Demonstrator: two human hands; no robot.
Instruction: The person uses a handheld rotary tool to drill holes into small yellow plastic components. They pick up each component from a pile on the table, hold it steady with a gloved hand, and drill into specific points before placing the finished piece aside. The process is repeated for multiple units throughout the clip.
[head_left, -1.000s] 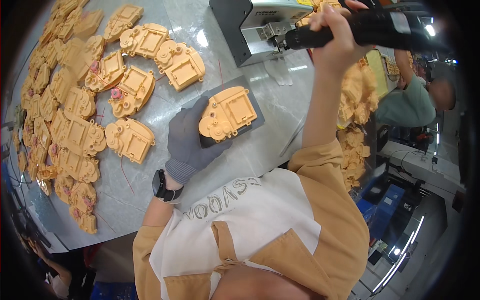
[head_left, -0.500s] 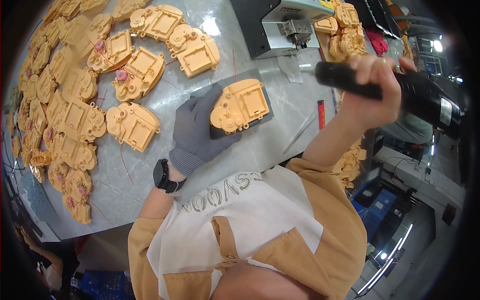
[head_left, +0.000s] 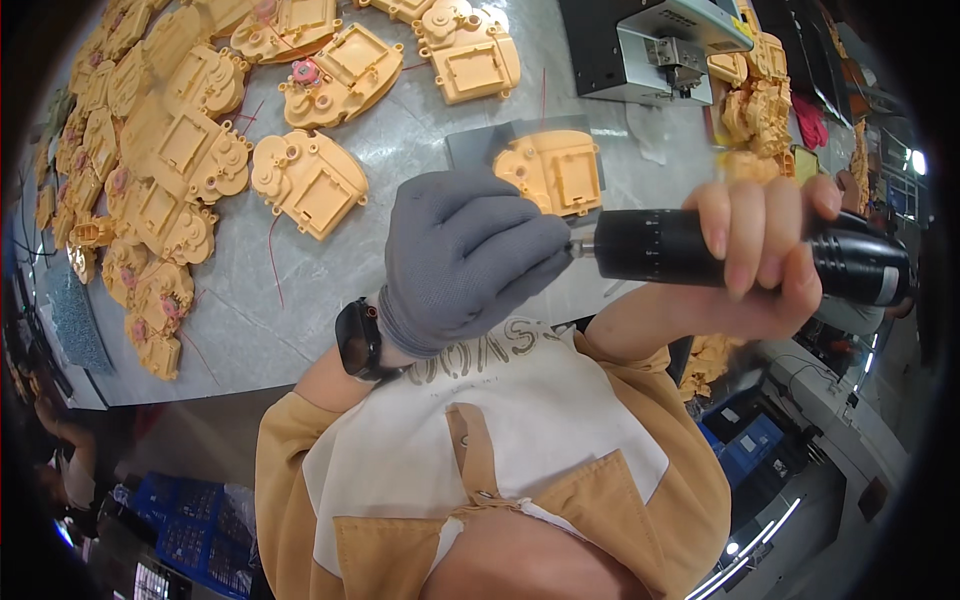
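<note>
My right hand (head_left: 760, 250) is wrapped round a black electric screwdriver (head_left: 650, 246), held level with its metal tip pointing left. My left hand (head_left: 465, 250), in a grey knitted glove, has its fingertips pinched together right at that tip. Whatever lies between those fingertips is hidden. Just beyond the two hands, a yellow-orange plastic housing (head_left: 567, 180) with a square recess and round bosses lies on a dark flat pad (head_left: 472, 150). Neither hand touches the housing's visible part.
Many similar housings (head_left: 310, 180) cover the grey table (head_left: 330, 275) on the left, some with pink round parts (head_left: 305, 72) and thin red wires. A black and silver bench machine (head_left: 630, 55) stands at the back. More housings (head_left: 760, 110) are piled at right; blue crates (head_left: 195, 530) sit lower left.
My left hand has let go of the housing and come nearer to me, its fingers now pinched. My right hand has lowered the screwdriver to meet it. The view has shifted.
</note>
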